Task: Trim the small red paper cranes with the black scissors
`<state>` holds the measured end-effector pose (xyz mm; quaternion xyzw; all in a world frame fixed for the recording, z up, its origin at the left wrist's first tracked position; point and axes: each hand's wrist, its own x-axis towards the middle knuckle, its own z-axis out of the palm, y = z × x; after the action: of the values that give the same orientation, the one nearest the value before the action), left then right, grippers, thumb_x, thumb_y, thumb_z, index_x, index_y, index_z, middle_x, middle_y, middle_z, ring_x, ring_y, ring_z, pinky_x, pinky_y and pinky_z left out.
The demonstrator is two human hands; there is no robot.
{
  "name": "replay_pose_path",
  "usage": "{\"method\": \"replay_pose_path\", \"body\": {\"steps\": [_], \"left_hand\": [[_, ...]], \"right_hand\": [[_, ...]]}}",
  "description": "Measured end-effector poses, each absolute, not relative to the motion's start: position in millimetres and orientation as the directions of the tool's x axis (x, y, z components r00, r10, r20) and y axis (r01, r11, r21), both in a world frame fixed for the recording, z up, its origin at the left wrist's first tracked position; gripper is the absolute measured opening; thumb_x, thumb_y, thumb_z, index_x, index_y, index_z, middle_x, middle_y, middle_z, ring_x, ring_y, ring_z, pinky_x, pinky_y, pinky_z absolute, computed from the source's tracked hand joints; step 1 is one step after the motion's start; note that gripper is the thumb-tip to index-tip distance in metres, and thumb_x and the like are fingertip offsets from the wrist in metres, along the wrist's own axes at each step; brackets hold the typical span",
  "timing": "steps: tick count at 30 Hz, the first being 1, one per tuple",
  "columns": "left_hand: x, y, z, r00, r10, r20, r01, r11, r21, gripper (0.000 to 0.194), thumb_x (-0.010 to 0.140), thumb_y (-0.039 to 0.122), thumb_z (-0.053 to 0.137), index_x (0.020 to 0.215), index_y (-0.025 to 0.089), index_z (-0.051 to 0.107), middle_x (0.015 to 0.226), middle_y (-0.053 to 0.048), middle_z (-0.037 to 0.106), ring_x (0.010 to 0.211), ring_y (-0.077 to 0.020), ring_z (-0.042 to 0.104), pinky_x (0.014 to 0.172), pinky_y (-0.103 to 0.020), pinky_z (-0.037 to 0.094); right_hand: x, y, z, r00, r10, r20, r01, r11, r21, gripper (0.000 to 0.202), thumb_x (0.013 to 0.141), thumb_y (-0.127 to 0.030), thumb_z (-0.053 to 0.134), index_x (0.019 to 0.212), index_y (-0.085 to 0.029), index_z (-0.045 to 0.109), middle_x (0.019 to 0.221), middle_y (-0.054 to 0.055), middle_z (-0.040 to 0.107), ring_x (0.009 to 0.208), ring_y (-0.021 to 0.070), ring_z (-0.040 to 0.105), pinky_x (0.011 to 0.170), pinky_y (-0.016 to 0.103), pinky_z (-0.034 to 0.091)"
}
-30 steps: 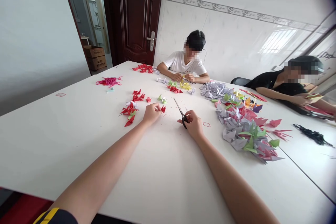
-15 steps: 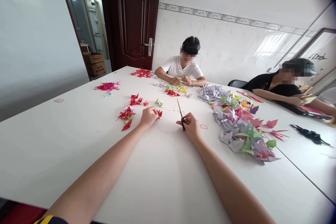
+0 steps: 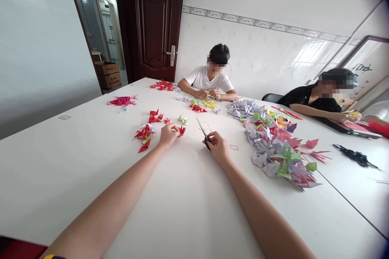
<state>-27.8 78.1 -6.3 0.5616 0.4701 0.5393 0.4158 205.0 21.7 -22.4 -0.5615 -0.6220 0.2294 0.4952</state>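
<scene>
Between the fingertips of my left hand [image 3: 169, 134] is a small red paper crane [image 3: 182, 130], held just above the white table [image 3: 170, 210]. My right hand [image 3: 219, 145] grips a pair of scissors [image 3: 208, 141] by the black handles; the blades look closed and point away and to the left, apart from the crane. Tiny paper scraps [image 3: 186, 137] dot the tabletop between both hands. Left of my left hand lie several red cranes [image 3: 145, 132], with a few white and green ones among them. A green-and-white crane [image 3: 183, 120] sits just beyond my left fingers.
A large heap of purple, pink and green cranes [image 3: 282, 149] lies to the right. Pink cord [image 3: 123, 101] is bunched at the far left, black cord [image 3: 355, 156] at the far right. One person [image 3: 209, 79] sits across, another [image 3: 304, 97] at the right, both handling paper.
The scissors have turned, their tips swinging left toward the crane. My left hand still holds the red crane. The whole view has shifted slightly.
</scene>
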Motion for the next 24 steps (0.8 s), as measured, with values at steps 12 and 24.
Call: {"method": "replay_pose_path", "body": {"steps": [12, 24], "left_hand": [[-29.0, 79.0, -6.0, 0.004, 0.969, 0.246, 0.167, -0.243, 0.956, 0.012, 0.059, 0.017, 0.067, 0.058, 0.018, 0.055, 0.068, -0.001, 0.069, 0.078, -0.0211, 0.072, 0.073, -0.03, 0.052], [-27.1, 82.4, -6.5, -0.003, 0.977, 0.215, 0.044, -0.215, 0.976, 0.012, 0.058, 0.012, 0.058, 0.064, 0.018, 0.067, 0.07, -0.002, 0.07, 0.076, -0.019, 0.069, 0.082, -0.035, 0.056]], "right_hand": [[200.3, 17.3, -17.3, 0.02, 0.935, 0.353, 0.562, 0.282, -0.777, 0.022, 0.067, -0.037, 0.071, 0.085, -0.024, 0.07, 0.066, -0.001, 0.059, 0.058, 0.0141, 0.042, 0.053, 0.025, 0.034], [200.8, 16.6, -18.0, -0.055, 0.928, 0.368, 0.624, 0.32, -0.713, 0.022, 0.068, -0.034, 0.064, 0.088, -0.026, 0.07, 0.068, -0.001, 0.061, 0.061, 0.0155, 0.045, 0.058, 0.026, 0.038]]}}
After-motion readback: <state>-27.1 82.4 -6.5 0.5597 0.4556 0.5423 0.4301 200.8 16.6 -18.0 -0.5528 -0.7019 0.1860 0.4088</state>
